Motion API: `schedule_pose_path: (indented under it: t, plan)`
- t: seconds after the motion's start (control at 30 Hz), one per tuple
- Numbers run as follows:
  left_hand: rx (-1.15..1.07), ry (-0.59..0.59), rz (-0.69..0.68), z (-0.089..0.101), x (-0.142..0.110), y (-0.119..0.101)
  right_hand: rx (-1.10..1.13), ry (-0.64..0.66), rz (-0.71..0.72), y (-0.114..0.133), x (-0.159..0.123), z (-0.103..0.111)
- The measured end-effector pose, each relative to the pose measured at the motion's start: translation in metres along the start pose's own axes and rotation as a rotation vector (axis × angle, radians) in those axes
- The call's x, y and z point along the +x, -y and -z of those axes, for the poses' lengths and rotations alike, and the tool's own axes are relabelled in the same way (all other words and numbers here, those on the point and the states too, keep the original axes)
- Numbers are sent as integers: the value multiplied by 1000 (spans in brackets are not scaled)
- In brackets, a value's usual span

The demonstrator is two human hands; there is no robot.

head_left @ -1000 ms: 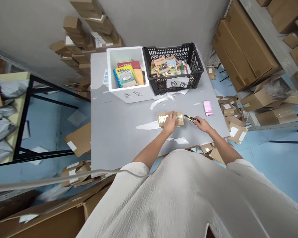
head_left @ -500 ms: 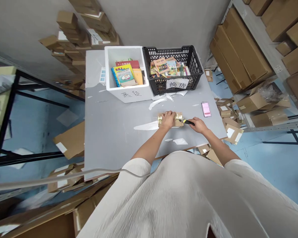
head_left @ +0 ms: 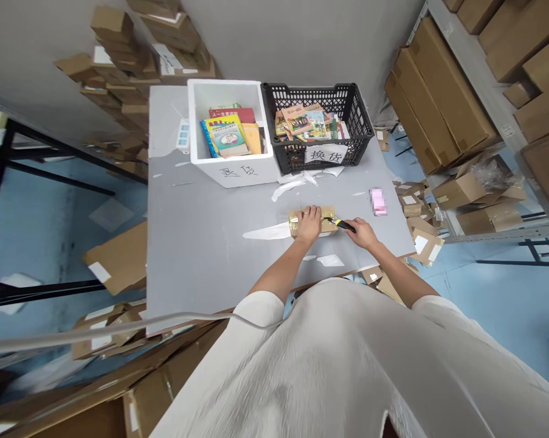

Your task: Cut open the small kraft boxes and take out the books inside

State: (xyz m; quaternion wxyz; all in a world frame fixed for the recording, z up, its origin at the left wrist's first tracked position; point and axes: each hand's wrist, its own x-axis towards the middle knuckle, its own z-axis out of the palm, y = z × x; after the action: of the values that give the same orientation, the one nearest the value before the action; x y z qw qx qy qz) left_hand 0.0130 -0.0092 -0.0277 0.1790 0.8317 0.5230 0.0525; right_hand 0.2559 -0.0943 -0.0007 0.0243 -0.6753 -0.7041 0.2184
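Note:
A small taped cardboard box [head_left: 293, 224] lies on the grey table [head_left: 196, 243], wider than it is deep. My left hand [head_left: 309, 224] grips it from above, fingers bent over its top and covering the middle. From the right, my right hand [head_left: 362, 232] is wrapped round a black and yellow utility knife [head_left: 346, 225]. The knife's front end points left and meets the right part of the box top. How deep the blade sits I cannot tell. Scraps of white paper [head_left: 330, 260] lie near the box.
Behind my hands stand a white foam box [head_left: 238, 173] and a black plastic crate [head_left: 363, 131], both with books inside. A pink-screened phone [head_left: 377, 201] lies at the right. A pale cable [head_left: 178, 316] crosses the table's near left corner. Cardboard boxes [head_left: 438, 91] fill the right side.
The knife's front end has moved slightly left and away from me along the box top, and my right hand has followed. My left hand stays on the box. The whole view has shifted a little.

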Motion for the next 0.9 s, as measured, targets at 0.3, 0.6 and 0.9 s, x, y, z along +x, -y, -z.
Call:
schedule_pose_path:
  t: [0.3,0.6,0.9]
  plan:
    - [2,-10,9,-3,-6,1,-14,-11,-21,-4,-1,-1]
    - [-13,-42,5,-16,-6,6,64,-76,32,-20,4,-11]
    - [-15,-35,-3,-17,-8,8,142,-100,82,-40,9,-19]
